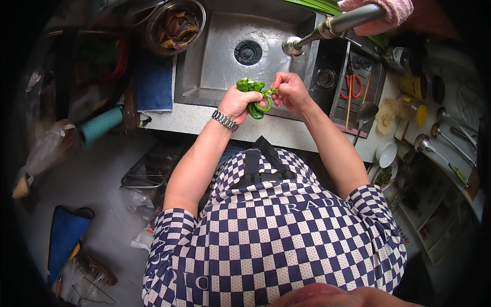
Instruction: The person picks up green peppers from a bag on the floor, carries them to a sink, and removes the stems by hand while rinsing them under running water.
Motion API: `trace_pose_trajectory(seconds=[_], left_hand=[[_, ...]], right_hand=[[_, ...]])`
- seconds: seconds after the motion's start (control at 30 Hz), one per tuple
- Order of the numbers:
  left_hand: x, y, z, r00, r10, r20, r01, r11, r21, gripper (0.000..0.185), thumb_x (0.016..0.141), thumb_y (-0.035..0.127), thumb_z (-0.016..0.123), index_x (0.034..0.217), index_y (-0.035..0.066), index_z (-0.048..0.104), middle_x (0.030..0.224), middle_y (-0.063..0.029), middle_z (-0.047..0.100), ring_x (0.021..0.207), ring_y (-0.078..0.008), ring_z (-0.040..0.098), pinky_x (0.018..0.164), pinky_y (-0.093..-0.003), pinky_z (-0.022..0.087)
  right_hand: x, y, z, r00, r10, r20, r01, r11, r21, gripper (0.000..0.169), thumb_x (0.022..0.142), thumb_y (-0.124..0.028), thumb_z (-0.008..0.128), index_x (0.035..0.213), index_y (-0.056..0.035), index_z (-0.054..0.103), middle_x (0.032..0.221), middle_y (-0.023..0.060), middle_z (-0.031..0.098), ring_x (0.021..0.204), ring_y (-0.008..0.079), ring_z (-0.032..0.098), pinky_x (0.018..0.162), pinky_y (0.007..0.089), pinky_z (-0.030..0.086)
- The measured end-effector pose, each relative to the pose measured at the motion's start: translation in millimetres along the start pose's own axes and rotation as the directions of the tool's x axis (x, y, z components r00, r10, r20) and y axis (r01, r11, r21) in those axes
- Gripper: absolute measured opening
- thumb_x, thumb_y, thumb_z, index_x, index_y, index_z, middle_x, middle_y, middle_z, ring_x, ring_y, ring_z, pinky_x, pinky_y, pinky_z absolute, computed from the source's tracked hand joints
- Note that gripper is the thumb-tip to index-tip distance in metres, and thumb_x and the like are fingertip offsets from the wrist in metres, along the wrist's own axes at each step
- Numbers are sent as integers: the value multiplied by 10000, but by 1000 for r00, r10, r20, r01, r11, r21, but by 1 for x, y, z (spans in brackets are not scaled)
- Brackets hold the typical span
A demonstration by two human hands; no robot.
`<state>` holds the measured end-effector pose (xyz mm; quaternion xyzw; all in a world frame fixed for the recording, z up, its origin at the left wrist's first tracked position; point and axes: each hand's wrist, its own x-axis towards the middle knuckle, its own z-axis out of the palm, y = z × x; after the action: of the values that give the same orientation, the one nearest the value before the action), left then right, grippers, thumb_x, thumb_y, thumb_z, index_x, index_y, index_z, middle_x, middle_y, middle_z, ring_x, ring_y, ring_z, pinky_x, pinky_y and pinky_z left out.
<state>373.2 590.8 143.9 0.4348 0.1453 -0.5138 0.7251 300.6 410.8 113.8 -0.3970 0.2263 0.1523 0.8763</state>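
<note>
My left hand [236, 103], with a metal-band watch [225, 120] on its wrist, grips several green peppers [253, 86] over the front edge of a stainless steel sink [218, 50]. One curled pepper [264, 106] hangs beneath the thumb. My right hand [290, 90] is at the peppers' right side, thumb and fingertips pinched on the end of a pepper [269, 92]. What lies inside its curled fingers is hard to make out. Behind both hands is the sink's drain [248, 52].
A metal faucet [330, 28] reaches in from the upper right. At the back left stands a metal bowl [175, 28] of dark scraps, above a blue cloth [154, 85]. Right of the sink, a tray [378, 78] holds red-handled scissors [351, 86]; a ladle [367, 113] and white bowl [386, 155] are nearby.
</note>
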Motion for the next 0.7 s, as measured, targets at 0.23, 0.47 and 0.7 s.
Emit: trace_pose_trajectory(seconds=[0.23, 0.47, 0.7], left_hand=[[-13, 7, -10, 981, 121, 151, -84, 969, -232, 177, 778, -41, 620, 954, -42, 594, 838, -140, 640, 701, -215, 633, 698, -340, 530], [-30, 1, -34, 953, 279, 121, -204, 881, -427, 200, 788, -2, 642, 982, -6, 594, 865, -134, 636, 768, -235, 629, 794, -404, 512], [-29, -47, -68, 821, 562, -101, -559, 827, 61, 254, 810, 85, 627, 1056, 32, 591, 954, -91, 626, 925, -193, 615, 796, -329, 518]], right_hand=[[3, 1, 3, 975, -88, 205, -35, 846, 532, 77, 727, -33, 540, 801, -35, 560, 714, 121, 570, 562, 197, 526, 492, 318, 429], [3, -29, 33, 990, -70, 125, 27, 949, 314, 96, 758, -31, 579, 853, -36, 561, 788, 105, 562, 653, 188, 532, 592, 295, 444], [-1, -36, 173, 738, -470, 484, 674, 545, -499, 146, 698, 65, 596, 832, 15, 563, 825, 82, 572, 721, 142, 585, 616, 264, 486]])
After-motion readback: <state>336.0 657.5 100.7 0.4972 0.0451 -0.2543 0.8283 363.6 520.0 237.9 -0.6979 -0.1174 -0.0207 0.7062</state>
